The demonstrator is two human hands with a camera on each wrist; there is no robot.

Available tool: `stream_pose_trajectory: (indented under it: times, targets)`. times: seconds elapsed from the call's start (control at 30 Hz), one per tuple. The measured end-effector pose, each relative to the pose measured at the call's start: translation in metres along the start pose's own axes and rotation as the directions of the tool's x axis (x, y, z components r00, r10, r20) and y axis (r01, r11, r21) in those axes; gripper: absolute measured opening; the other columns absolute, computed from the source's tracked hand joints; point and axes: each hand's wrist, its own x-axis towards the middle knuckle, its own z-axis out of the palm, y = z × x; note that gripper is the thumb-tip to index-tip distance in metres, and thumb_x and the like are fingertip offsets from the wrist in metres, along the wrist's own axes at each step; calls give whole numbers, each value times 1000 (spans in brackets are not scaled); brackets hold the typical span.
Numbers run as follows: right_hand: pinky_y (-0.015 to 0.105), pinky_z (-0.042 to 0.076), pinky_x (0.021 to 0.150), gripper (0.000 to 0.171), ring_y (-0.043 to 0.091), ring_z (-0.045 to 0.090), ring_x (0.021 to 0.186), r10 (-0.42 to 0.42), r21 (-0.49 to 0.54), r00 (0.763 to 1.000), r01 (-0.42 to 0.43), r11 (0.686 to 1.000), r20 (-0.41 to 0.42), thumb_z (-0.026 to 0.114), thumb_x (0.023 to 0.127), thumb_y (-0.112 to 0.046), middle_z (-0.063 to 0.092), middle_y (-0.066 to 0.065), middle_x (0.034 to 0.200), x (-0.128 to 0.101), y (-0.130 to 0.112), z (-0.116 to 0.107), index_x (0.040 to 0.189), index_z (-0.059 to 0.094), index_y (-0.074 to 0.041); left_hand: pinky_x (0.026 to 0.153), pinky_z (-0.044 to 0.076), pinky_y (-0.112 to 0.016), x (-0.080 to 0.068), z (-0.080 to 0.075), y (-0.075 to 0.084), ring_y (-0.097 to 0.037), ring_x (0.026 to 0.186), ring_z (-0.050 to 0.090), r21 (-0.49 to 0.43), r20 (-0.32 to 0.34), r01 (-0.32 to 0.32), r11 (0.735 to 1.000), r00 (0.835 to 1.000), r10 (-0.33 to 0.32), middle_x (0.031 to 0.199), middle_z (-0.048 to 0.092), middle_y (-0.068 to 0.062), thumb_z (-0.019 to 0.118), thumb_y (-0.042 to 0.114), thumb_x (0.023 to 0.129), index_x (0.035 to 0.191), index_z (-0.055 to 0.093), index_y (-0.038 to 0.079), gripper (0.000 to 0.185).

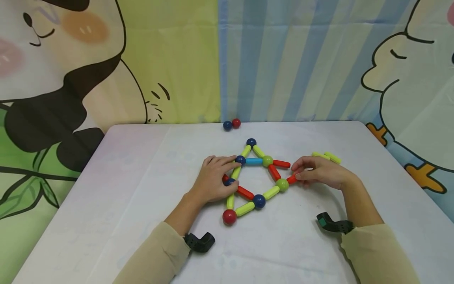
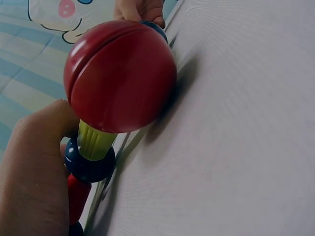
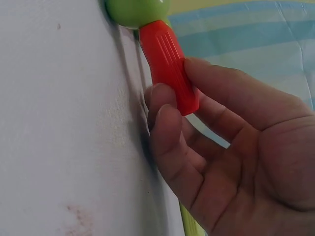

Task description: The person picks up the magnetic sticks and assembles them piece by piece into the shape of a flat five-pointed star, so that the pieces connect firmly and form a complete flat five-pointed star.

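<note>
A flat frame of coloured balls and rods, apparently a magnetic building set, lies on the table. In the head view my left hand (image 1: 215,179) holds its left side, index finger at a blue ball (image 1: 240,159) and thumb by a lower blue ball (image 1: 230,182). My right hand (image 1: 320,172) pinches a red rod (image 3: 167,66) between thumb and fingers; the rod's far end meets a green ball (image 1: 282,184). Another red rod (image 1: 281,163) juts right from the upper green ball (image 1: 267,160). A red ball (image 1: 229,217) forms the near corner, large in the left wrist view.
A loose blue ball (image 1: 227,126) and red ball (image 1: 236,123) sit side by side at the table's back edge. Yellow-green rods (image 1: 332,157) lie beyond my right hand. A printed cloth (image 1: 283,59) hangs behind the white table (image 1: 142,165).
</note>
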Motion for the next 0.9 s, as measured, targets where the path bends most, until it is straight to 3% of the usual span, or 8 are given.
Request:
stream_pose_trajectory:
  times: [0.27, 0.5, 0.7, 0.9]
  targets:
    - [28, 60, 85, 39, 24, 69, 95, 25, 62, 996, -19, 998, -90, 73, 95, -21, 58, 17, 119, 5, 0, 4, 120, 51, 0, 120, 30, -59, -1, -1, 1, -25, 140, 51, -3, 15, 11, 1000, 1000, -11, 154, 56, -1, 60, 46, 88, 138, 67, 24, 56]
    - [28, 61, 86, 37, 23, 70, 95, 24, 86, 994, -15, 996, -104, 70, 97, -19, 57, 16, 117, 8, -4, 6, 120, 49, 1, 121, 29, -59, 1, -3, 1, -24, 141, 50, 6, 20, 19, 1000, 1000, -19, 154, 55, 0, 61, 46, 87, 139, 66, 24, 57]
    - [30, 59, 79, 34, 26, 64, 92, 53, -57, 978, -65, 996, -202, 64, 101, -30, 63, 15, 112, 13, -20, 1, 118, 51, -4, 122, 28, -59, 3, -2, 2, -24, 142, 49, -1, 26, 13, 1000, 1000, -13, 155, 55, -1, 60, 46, 88, 140, 66, 24, 57]
    - [33, 59, 82, 38, 35, 64, 103, -4, -148, 949, -46, 988, -316, 59, 104, -29, 61, 23, 126, 27, -52, 5, 130, 52, -2, 121, 28, -58, 0, -1, 2, -24, 141, 49, 8, 30, 15, 1000, 999, -15, 155, 55, 0, 60, 47, 88, 139, 66, 25, 56]
